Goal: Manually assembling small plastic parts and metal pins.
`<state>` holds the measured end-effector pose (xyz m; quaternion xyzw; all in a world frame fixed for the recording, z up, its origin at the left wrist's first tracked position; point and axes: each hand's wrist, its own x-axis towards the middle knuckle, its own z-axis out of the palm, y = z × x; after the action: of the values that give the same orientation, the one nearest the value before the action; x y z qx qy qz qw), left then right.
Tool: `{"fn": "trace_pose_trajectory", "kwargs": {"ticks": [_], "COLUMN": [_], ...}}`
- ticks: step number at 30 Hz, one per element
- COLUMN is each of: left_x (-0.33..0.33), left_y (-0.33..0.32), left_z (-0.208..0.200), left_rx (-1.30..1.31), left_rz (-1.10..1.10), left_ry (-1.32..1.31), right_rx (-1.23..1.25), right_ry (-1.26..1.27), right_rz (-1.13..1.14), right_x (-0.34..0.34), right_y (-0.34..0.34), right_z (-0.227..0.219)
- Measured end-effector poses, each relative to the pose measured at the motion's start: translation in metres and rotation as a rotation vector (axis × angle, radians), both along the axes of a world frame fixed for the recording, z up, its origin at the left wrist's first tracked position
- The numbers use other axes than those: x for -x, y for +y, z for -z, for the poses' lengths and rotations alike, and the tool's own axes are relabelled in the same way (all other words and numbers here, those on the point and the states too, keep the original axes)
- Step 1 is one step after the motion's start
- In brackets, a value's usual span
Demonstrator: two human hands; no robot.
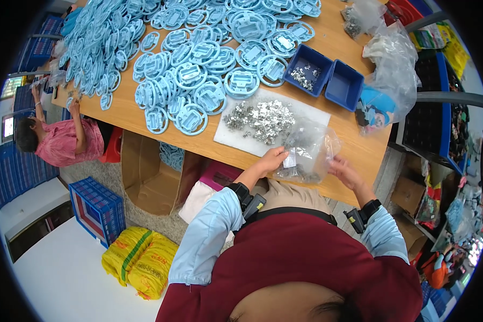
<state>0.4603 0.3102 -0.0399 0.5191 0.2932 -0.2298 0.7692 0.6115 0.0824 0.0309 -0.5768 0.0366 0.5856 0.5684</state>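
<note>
My left hand [274, 160] pinches the near left part of a clear plastic bag [312, 155], which lies over the front edge of the table. A white label and some grey bits show through the bag. At the bag's right edge is my right hand [345, 172], its fingers blurred; whether they grip the plastic I cannot tell. Just beyond the bag, a heap of small silvery metal parts [265, 119] lies on a white foam sheet [233, 135]. The bag overlaps the right side of the heap.
Many light-blue round plastic frames [190, 75] cover the table's far and left parts. Two blue bins [344, 85] stand behind the sheet, one holding metal parts. More plastic bags [392, 64] lie at right. A cardboard box [145, 180] sits below the table; a co-worker [70, 140] is at left.
</note>
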Motion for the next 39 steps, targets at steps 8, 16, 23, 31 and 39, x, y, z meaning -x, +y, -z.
{"fn": "trace_pose_trajectory", "kwargs": {"ticks": [8,16,23,31,39], "left_x": [-0.027,-0.126,-0.171,-0.192,-0.186], "left_y": [-0.003,-0.021,-0.032,-0.024,-0.042], "left_z": [-0.038,-0.077,-0.093,-0.090,-0.113], "left_rx": [0.108,0.222,0.353,0.615,0.745], "left_rz": [0.001,0.044,-0.066,-0.241,-0.432], "left_ry": [-0.002,0.020,-0.019,0.038,-0.004], "right_rx": [0.203,0.135,0.157,0.168,0.098], "right_ry": [-0.425,-0.366,-0.512,-0.478,-0.529], "right_rz": [-0.399,0.079,0.111,-0.044,-0.118], "right_x": [0.019,-0.051,-0.132,-0.200,-0.238], "right_y": [-0.026,-0.012,0.018,0.050,0.058], "right_z": [0.011,-0.088,-0.105,-0.108,-0.109]}}
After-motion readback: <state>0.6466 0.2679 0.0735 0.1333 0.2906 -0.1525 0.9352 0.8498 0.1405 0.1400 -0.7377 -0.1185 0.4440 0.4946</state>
